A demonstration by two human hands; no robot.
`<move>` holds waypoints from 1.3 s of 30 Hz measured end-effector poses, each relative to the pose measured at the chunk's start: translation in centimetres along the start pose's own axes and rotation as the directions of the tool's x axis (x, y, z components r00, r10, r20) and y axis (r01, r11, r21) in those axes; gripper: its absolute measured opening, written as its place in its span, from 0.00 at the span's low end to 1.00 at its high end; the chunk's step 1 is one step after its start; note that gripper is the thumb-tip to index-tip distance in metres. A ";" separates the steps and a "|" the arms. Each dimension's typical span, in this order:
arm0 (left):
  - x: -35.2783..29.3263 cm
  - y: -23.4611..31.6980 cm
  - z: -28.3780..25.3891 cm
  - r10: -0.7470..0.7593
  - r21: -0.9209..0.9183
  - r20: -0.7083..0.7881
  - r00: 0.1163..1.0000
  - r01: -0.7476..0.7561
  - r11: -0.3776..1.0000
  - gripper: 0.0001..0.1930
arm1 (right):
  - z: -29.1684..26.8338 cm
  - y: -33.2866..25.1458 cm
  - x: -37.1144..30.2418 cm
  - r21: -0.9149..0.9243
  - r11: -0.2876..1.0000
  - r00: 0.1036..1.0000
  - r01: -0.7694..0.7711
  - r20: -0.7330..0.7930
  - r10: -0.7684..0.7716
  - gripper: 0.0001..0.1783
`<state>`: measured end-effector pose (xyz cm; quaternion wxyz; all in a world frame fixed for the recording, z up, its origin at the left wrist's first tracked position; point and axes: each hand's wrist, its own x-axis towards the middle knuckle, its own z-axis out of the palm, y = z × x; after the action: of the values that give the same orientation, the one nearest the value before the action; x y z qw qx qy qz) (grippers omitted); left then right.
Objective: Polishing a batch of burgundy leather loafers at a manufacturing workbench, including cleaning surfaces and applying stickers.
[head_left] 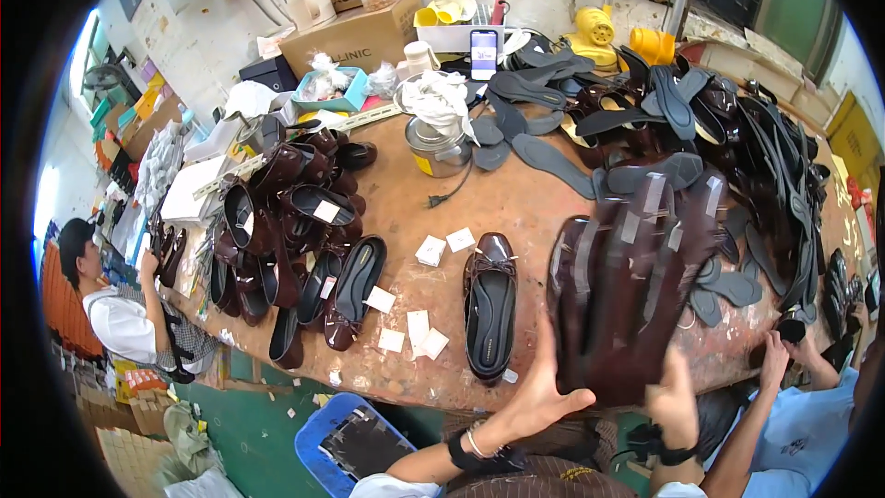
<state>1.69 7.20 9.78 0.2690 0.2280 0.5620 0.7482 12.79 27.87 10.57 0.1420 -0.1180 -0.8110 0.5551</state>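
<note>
Dark glossy brown shoes (618, 314) are smeared by motion in front of me, so their number and exact outline cannot be made out. My left hand (535, 401) grips them at the lower left, its thumb across the near end and its fingers along the side. At their lower right, my right hand (675, 401) is blurred but closed on them. Just left of the held shoes, a single brown loafer (489, 309) with a bow and a dark insole rests on the worn table (433, 212), toe pointing away. Small white cards (418, 325) lie farther left.
Brown shoes (286, 221) are piled at the left. Grey insoles (553, 166) and more shoes heap up at the right. A tin can (438, 148) topped with white cloth stands behind, near a phone (483, 55). A blue bin (346, 438) sits below the edge. Co-workers flank the table.
</note>
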 end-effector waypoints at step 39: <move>-10.5 -1.2 -0.8 0.017 0.728 -0.333 0.943 0.245 0.641 0.58 | -6.2 -2.9 4.0 0.264 0.917 0.882 0.298 -0.444 -0.159 0.22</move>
<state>9.21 -0.05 8.00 0.1041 0.1631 0.8715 0.4505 11.18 33.58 15.79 0.3934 -0.1102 -0.6678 0.6223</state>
